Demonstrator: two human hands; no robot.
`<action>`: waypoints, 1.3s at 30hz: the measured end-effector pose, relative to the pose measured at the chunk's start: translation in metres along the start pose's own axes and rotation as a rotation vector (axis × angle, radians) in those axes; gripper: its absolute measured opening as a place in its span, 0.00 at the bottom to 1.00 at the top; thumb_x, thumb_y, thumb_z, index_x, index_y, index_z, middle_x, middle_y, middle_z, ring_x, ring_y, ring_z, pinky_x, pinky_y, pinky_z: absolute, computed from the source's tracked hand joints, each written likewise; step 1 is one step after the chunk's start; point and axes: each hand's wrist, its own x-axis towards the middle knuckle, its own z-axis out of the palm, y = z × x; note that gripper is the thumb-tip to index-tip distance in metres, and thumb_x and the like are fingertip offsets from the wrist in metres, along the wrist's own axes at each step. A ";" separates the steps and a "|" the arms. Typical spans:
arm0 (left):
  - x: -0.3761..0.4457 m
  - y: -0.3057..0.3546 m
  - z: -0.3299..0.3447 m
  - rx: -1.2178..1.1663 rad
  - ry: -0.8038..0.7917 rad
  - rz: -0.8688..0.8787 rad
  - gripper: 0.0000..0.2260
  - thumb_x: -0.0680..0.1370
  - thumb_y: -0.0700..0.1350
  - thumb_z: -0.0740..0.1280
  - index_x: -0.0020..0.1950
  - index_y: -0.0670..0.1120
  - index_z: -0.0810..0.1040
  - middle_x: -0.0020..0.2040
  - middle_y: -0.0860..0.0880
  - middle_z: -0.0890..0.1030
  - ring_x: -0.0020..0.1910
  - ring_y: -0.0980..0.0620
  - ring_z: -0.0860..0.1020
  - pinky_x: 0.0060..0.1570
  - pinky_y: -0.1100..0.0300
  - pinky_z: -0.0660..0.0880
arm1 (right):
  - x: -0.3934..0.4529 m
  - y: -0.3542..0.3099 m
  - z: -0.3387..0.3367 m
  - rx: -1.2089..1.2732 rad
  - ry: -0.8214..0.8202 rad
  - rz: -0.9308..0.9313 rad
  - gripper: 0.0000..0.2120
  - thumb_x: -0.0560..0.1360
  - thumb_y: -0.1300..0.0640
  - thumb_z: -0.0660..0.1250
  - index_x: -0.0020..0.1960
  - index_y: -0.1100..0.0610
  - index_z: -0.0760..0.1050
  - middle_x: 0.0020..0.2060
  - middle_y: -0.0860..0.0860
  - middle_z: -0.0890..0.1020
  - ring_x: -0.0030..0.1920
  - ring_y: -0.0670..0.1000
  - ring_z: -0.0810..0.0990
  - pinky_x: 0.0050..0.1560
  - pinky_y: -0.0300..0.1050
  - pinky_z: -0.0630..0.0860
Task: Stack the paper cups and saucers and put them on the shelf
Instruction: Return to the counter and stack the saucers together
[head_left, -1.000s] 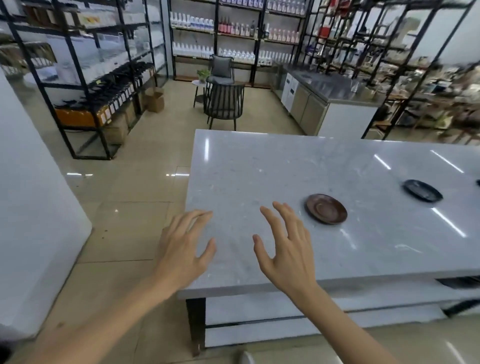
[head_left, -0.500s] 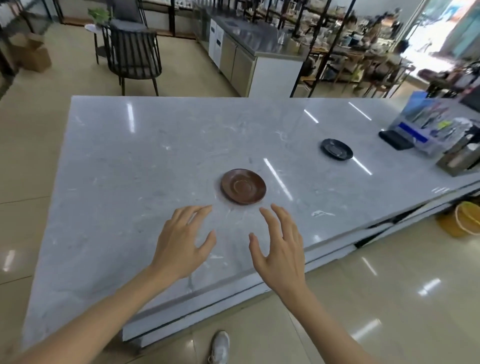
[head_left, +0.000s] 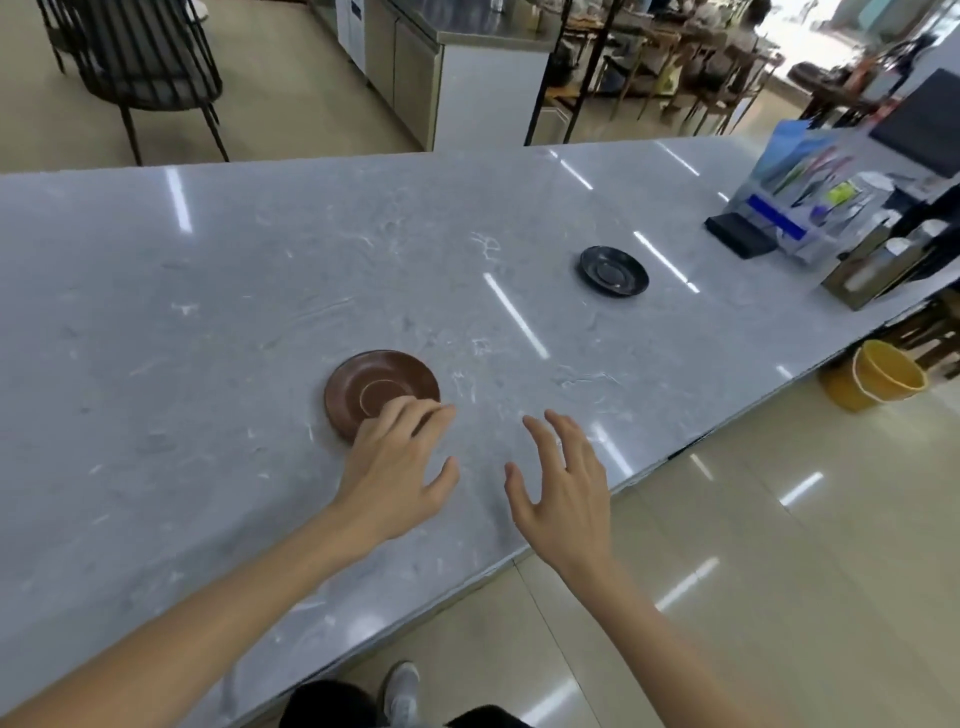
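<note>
A brown saucer (head_left: 371, 387) lies flat on the grey marble table (head_left: 208, 291), near its front edge. My left hand (head_left: 400, 467) reaches over the saucer's near rim, fingers spread and fingertips on or just above it, holding nothing. My right hand (head_left: 563, 486) hovers open to the right of the saucer, above the table's edge, fingers apart. A black saucer (head_left: 614, 271) lies farther back to the right, out of reach of both hands. No paper cups are in view.
At the table's far right stand a clear organiser (head_left: 800, 192) with pens and a small box (head_left: 867, 270). A yellow bucket (head_left: 878, 382) sits on the floor beyond the table's right end. A dark chair (head_left: 140, 67) and steel counter (head_left: 467, 57) stand behind the table.
The view has swung right and down along the table. My left hand has moved forward onto the brown saucer's near rim. My right hand stays open beside it.
</note>
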 end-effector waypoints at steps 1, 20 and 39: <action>0.007 0.002 0.002 0.018 -0.018 0.005 0.26 0.76 0.57 0.60 0.71 0.47 0.76 0.65 0.51 0.78 0.68 0.47 0.73 0.55 0.49 0.77 | 0.003 0.006 0.000 -0.005 -0.006 0.006 0.24 0.79 0.45 0.65 0.73 0.50 0.69 0.74 0.52 0.70 0.76 0.55 0.67 0.68 0.57 0.73; 0.152 0.040 0.055 -0.042 -0.029 -0.123 0.27 0.78 0.56 0.61 0.77 0.49 0.69 0.71 0.50 0.75 0.72 0.46 0.69 0.66 0.46 0.73 | 0.155 0.156 0.007 0.016 -0.066 -0.011 0.24 0.79 0.47 0.66 0.73 0.52 0.68 0.73 0.52 0.73 0.78 0.56 0.63 0.70 0.59 0.70; 0.430 0.127 0.149 -0.254 -0.072 -0.474 0.28 0.80 0.54 0.65 0.79 0.51 0.65 0.75 0.52 0.70 0.72 0.48 0.70 0.70 0.50 0.70 | 0.421 0.353 0.009 0.174 -0.374 0.133 0.38 0.73 0.35 0.68 0.76 0.48 0.60 0.71 0.53 0.67 0.65 0.56 0.76 0.49 0.50 0.77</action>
